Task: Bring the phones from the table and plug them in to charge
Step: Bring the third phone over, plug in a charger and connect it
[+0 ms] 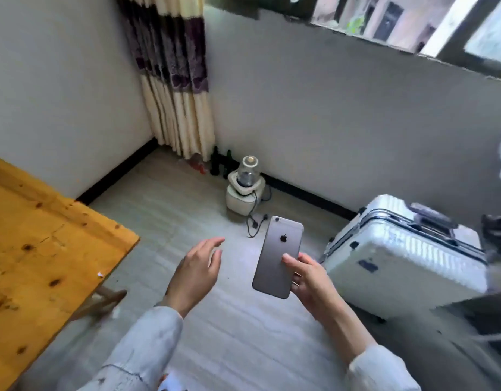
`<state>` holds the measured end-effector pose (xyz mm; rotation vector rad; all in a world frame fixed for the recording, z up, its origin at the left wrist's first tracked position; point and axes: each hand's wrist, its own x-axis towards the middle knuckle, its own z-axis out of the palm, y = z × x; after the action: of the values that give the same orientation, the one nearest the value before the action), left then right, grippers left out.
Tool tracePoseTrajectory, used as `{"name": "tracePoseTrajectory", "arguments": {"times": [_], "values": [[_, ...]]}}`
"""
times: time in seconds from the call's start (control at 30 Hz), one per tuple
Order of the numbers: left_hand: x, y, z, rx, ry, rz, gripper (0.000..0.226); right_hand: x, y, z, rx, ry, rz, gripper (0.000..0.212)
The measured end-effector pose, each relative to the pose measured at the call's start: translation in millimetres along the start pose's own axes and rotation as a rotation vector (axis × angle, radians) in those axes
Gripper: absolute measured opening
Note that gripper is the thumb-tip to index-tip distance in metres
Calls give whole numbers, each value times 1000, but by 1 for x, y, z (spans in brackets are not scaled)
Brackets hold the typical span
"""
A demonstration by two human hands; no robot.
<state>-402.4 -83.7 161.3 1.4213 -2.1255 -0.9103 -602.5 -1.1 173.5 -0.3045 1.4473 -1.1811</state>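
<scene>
Head view: right hand (311, 280) grips phone (277, 256); left hand (195, 275) empty, clear of table (46, 249) edge.

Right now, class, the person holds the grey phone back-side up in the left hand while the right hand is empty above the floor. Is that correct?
Not quite: the hands are swapped. The head view shows the grey phone held back-side up in the right hand, while the left hand is empty and open above the floor.

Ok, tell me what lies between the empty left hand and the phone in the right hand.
Nothing: in the head view only bare floor shows behind the gap between the left hand and the grey phone.
</scene>
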Motion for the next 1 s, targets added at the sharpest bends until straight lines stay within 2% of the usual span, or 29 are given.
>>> {"name": "tracePoseTrajectory", "arguments": {"times": [0.23,0.47,0.57,0.73,0.8,0.87,0.93,1.0], "values": [[16,206,147,-164,-285,333,26,-98,-50,-223,138,325,-239,16],[-4,390,296,-190,-658,633,24,-206,-43,-401,384,767,-386,12],[-21,466,359,-186,-786,798,25,-243,-38,-467,460,946,-448,12],[-59,585,467,-253,-998,937,24,-296,-38,-574,551,1181,-527,8],[-72,624,496,-258,-1052,1000,24,-311,-41,-602,595,1222,-546,11],[-112,682,559,-226,-1188,1086,23,-343,-23,-658,660,1358,-593,18],[-120,691,564,-226,-1207,1095,23,-352,-22,-662,669,1323,-579,24],[-151,717,595,-215,-1313,1160,24,-373,-7,-687,720,1398,-595,29]]}}
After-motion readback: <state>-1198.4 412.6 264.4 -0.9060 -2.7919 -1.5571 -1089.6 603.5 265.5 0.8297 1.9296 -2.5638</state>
